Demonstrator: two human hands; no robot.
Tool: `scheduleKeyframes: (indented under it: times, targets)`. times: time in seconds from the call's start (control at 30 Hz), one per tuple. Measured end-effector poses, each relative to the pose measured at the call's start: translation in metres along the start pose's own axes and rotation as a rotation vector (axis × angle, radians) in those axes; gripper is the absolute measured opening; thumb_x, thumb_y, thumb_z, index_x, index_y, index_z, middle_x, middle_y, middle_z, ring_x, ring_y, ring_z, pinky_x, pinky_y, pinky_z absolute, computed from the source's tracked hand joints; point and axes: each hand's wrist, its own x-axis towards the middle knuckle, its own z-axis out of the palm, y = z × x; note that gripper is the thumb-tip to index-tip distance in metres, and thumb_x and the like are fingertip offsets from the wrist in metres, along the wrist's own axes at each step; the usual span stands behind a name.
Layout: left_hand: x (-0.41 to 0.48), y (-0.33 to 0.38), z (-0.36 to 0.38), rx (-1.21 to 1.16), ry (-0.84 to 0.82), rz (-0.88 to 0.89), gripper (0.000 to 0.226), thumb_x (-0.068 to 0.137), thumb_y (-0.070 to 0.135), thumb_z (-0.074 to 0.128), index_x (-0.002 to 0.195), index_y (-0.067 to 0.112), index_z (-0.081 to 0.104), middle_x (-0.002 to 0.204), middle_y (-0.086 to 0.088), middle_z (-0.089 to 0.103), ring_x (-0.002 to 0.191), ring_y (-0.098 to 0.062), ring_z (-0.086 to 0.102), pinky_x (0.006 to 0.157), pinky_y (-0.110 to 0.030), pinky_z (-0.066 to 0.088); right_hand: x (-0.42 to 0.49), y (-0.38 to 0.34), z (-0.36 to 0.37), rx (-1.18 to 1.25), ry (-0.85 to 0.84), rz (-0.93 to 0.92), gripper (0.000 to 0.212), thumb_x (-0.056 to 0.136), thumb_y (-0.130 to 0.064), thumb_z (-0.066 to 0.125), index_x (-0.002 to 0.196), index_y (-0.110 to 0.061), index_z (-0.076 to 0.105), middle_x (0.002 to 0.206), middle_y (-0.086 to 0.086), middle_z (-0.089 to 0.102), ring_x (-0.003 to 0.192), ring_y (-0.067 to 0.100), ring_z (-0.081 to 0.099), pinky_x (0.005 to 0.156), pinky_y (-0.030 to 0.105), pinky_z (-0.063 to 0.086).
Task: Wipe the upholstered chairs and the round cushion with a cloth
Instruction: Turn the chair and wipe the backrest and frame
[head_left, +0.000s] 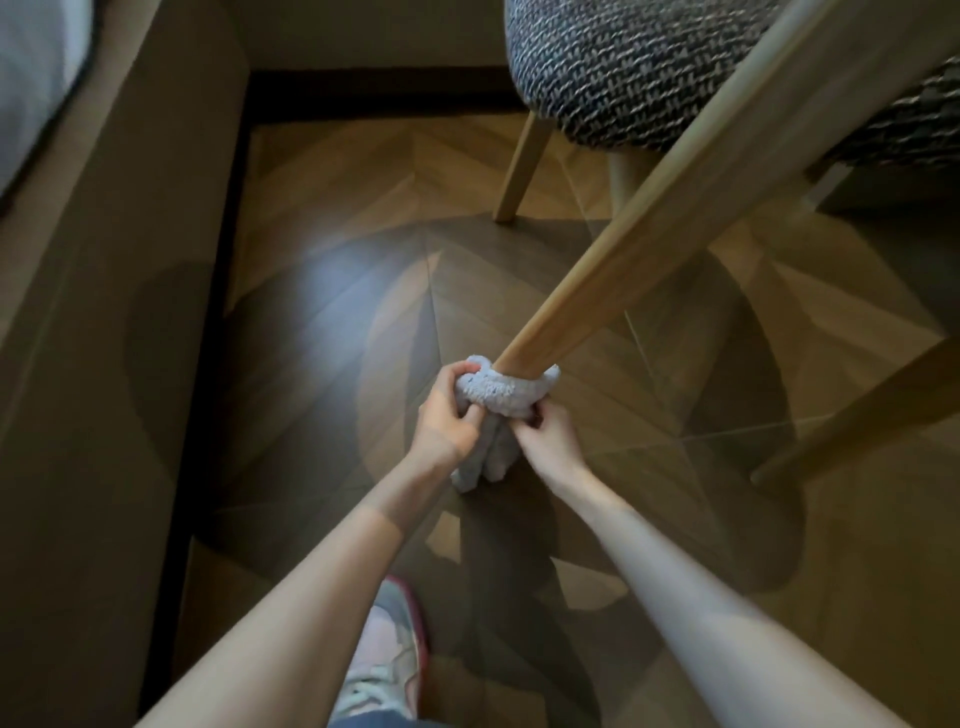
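Standing well left of the long pale wooden chair leg (649, 249), a tall beige panel (104, 260) meets the brown herringbone wood floor (322, 291) along a dark strip. A pale grey padded edge (31, 78) shows above the panel in the corner. Below and left of the leg's foot, a grey and pink trainer (384, 665) rests on the floor.

The left hand (449, 410) sits just left of the leg's foot, its fingers curled round the light grey fluffy terry cloth (493, 400). The cloth is wrapped around the very bottom of the leg, touching it. Its loose ends hang down to the floor between the two hands.

A second pale wooden leg (522, 166) stands on the floor above the cloth, left of the long leg. The right hand (545, 441), just below and right of the leg's foot, pinches the cloth's gathered ends with bent fingers.

Behind the long leg's upper end is the chair's rounded seat in black and white knitted fabric (649, 67). A third wooden leg (857, 415) slants across the floor to the right of the long one.
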Motion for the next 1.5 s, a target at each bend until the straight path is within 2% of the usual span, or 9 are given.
scheduleKeyframes:
  times: [0.17,0.27,0.4,0.5,0.7,0.83,1.1,1.33,1.5]
  targets:
    - [-0.02,0.072,-0.012,-0.063,0.034,0.226,0.035,0.087,0.001,0.06,0.116,0.02,0.054,0.102,0.021,0.059,0.09,0.011,0.058,0.08,-0.009,0.047,-0.039,-0.048,-0.037,-0.084,0.167,-0.169,0.003,0.092,-0.022,0.06,0.09,-0.021,0.059,0.077,-0.007,0.063,0.076,0.012,0.06,0.062,0.02,0.034]
    - [-0.036,0.128,-0.017,-0.111,0.093,0.342,0.036,0.084,0.0,0.063,0.109,0.025,0.057,0.1,0.026,0.059,0.089,0.012,0.059,0.077,-0.01,0.048,-0.067,-0.089,-0.065,-0.151,0.368,-0.368,0.009,0.089,-0.024,0.065,0.086,-0.016,0.068,0.079,0.004,0.071,0.087,0.017,0.057,0.059,0.013,0.03]
    - [-0.064,0.192,-0.022,-0.171,0.132,0.441,0.03,0.083,0.006,0.066,0.104,0.026,0.058,0.102,0.014,0.066,0.095,0.0,0.063,0.082,-0.023,0.053,-0.104,-0.139,-0.102,-0.167,0.463,-0.482,0.014,0.088,-0.025,0.068,0.079,-0.015,0.065,0.075,0.007,0.071,0.076,0.019,0.062,0.062,0.02,0.032]
    - [-0.081,0.235,-0.024,-0.209,0.125,0.448,0.027,0.084,0.011,0.069,0.105,0.026,0.06,0.101,0.009,0.068,0.094,-0.005,0.066,0.083,-0.032,0.056,-0.132,-0.164,-0.132,-0.14,0.407,-0.532,0.018,0.092,-0.03,0.062,0.095,-0.013,0.066,0.085,0.001,0.07,0.081,0.016,0.065,0.066,0.025,0.043]
    - [-0.121,0.323,0.002,-0.169,0.065,0.548,0.021,0.087,0.018,0.068,0.102,0.029,0.058,0.092,0.019,0.065,0.087,0.011,0.06,0.078,-0.008,0.046,-0.181,-0.198,-0.201,-0.112,0.667,-0.602,0.033,0.092,-0.032,0.057,0.12,-0.015,0.049,0.108,-0.001,0.056,0.101,0.017,0.057,0.076,0.018,0.037]
    - [-0.137,0.362,0.038,-0.332,0.219,0.385,0.03,0.089,0.025,0.065,0.117,0.018,0.058,0.096,0.017,0.057,0.089,0.003,0.054,0.069,0.006,0.035,-0.198,-0.225,-0.247,-0.119,0.816,-0.722,0.064,0.089,-0.029,0.064,0.141,-0.029,0.026,0.138,0.0,0.04,0.124,0.011,0.045,0.093,0.025,0.046]
    - [-0.139,0.389,0.088,-0.649,0.317,0.05,0.032,0.087,0.021,0.068,0.106,0.022,0.042,0.104,0.002,0.056,0.101,-0.015,0.057,0.087,-0.026,0.047,-0.176,-0.24,-0.275,-0.378,0.859,-0.909,0.041,0.091,-0.012,0.061,0.131,-0.014,0.053,0.135,0.01,0.046,0.126,0.02,0.045,0.104,0.031,0.043]
    - [-0.127,0.359,0.105,-0.445,0.197,0.208,0.034,0.088,0.016,0.066,0.113,0.026,0.045,0.102,0.005,0.058,0.103,-0.013,0.057,0.093,-0.026,0.045,-0.158,-0.196,-0.269,-0.163,0.978,-0.851,0.037,0.091,-0.002,0.059,0.127,-0.005,0.058,0.123,0.015,0.053,0.114,0.004,0.045,0.099,0.012,0.037]
    - [-0.133,0.337,0.123,-0.452,0.205,0.278,0.037,0.085,0.01,0.067,0.108,0.03,0.047,0.094,0.02,0.055,0.083,0.012,0.055,0.073,-0.003,0.043,-0.147,-0.165,-0.269,-0.157,0.956,-0.754,0.032,0.093,0.003,0.051,0.124,0.002,0.059,0.109,0.009,0.042,0.101,0.017,0.049,0.091,0.025,0.042]
